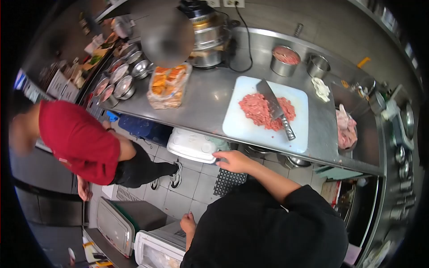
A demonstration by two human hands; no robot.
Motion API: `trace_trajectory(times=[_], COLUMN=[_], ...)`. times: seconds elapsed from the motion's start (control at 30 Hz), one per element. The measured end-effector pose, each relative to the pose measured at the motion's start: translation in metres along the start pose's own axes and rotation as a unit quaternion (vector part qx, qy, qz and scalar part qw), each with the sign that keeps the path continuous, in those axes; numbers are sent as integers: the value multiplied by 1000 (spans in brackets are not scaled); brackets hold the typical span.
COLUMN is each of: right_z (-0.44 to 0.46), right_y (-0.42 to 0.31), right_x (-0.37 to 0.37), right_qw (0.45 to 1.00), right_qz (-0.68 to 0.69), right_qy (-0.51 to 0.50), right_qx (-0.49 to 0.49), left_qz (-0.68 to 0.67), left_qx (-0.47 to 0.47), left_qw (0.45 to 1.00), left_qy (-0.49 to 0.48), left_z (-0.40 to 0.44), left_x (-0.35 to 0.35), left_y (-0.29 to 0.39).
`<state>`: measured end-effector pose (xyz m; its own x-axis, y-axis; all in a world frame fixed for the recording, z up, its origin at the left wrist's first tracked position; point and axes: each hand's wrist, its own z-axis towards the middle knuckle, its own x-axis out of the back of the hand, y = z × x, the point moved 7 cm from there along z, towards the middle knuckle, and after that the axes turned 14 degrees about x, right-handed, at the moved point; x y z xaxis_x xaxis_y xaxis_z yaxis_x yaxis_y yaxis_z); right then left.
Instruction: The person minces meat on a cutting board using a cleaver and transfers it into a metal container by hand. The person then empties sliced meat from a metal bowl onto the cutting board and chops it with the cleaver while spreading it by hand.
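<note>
My right hand (231, 161) reaches out over the floor, fingers loosely stretched, close to the edge of a white-lidded bin (192, 145) under the counter. Whether the fingertips touch the lid I cannot tell. Lower down, my left hand (188, 222) hangs with curled fingers beside an open white cooler (145, 245); nothing shows in it. On the steel counter lies a white cutting board (239, 89) with minced meat (254, 109). A cleaver (272, 100) rests across the meat, its handle toward me.
A co-worker in a red shirt (80, 138) stands at left. Along the counter (205, 98) are a bag of orange food (167, 85), several metal bowls (123, 87), a pot of meat (285, 60) and a cloth (321, 89). Raw meat (346, 127) lies in the sink.
</note>
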<state>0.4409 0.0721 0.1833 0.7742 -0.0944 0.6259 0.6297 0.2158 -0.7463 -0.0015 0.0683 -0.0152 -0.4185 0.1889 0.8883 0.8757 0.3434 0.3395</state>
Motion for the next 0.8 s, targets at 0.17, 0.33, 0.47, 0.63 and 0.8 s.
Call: trace_trajectory(times=[0.17, 0.33, 0.47, 0.63, 0.8], right_z=[-94, -143, -168, -156, -134], right_y=[34, 62, 101, 156, 173], right_x=[105, 214, 261, 225, 211], right_qw=[975, 945, 900, 921, 882], right_qz=[151, 38, -132, -30, 236], right_qy=[132, 288, 364, 218, 240], right_qx=[-99, -153, -202, -323, -331], left_qz=[76, 158, 172, 169, 121], left_qx=[-102, -133, -140, -147, -172], left_qw=[991, 976, 968, 966, 963], left_qy=[-29, -66, -114, -128, -170], left_z=[2, 23, 22, 21, 44], left_x=[-44, -84, -115, -131, -152], left_y=[68, 102, 129, 160, 167])
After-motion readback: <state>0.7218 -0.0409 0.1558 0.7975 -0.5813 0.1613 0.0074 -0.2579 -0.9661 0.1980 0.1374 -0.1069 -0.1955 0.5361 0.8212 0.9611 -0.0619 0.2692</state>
